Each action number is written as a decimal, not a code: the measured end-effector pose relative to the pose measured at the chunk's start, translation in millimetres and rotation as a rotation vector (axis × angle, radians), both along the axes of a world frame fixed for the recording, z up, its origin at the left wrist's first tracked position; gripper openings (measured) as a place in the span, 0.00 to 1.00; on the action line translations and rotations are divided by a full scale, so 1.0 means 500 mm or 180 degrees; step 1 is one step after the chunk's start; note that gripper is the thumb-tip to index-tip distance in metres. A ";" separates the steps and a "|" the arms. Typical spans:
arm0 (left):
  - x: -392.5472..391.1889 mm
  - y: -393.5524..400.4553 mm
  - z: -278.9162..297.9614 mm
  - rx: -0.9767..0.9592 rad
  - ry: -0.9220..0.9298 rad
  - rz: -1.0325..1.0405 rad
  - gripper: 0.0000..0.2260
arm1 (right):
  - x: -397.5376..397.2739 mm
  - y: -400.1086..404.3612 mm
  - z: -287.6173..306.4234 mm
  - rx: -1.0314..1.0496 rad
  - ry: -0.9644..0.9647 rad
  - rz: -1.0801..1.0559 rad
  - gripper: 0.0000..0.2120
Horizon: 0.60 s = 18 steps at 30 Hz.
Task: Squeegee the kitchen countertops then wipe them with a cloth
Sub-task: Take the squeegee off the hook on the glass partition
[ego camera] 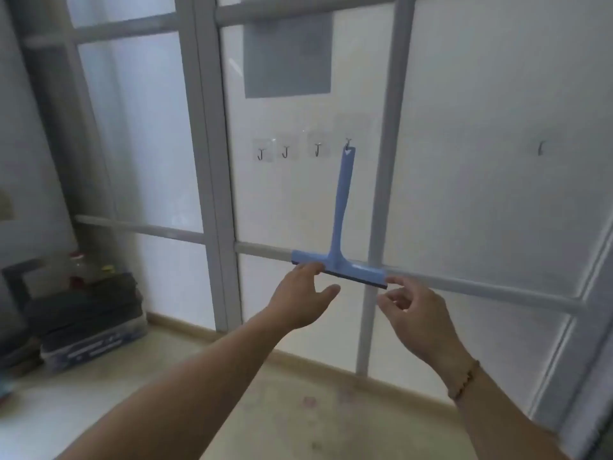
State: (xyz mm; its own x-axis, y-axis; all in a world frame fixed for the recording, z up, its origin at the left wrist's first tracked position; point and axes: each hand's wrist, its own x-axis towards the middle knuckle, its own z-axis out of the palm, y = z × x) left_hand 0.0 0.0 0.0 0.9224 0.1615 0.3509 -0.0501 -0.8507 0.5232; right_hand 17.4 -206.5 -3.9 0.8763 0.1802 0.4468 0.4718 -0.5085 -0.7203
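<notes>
Both hands up at squeegee (339,257): your left hand (303,295) w/ relaxed fingers touching blade's left end, right hand (419,315) loosely curled, empty, just beside right end. Squeegee hangs on hook (348,145) on glass partition (481,127). Step: fetching tool, prob. Next: grip handle, lift off hook. Box (94,346) print unreadable.

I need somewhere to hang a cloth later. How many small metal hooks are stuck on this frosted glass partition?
5: three bare small metal hooks in a row, a fourth holding the blue plastic squeegee, a fifth far right.
</notes>
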 end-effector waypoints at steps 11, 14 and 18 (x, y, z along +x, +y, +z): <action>0.246 0.015 0.015 -0.0053 -0.0014 0.0377 0.29 | 0.182 0.097 0.045 0.0136 0.0259 0.0005 0.16; 0.276 0.011 0.027 -0.0306 0.0035 0.0288 0.26 | 0.216 0.127 0.080 0.0168 0.0346 -0.0009 0.14; 0.304 0.021 0.047 -0.0832 -0.0039 0.0014 0.14 | 0.255 0.171 0.148 0.0843 0.1209 0.0263 0.13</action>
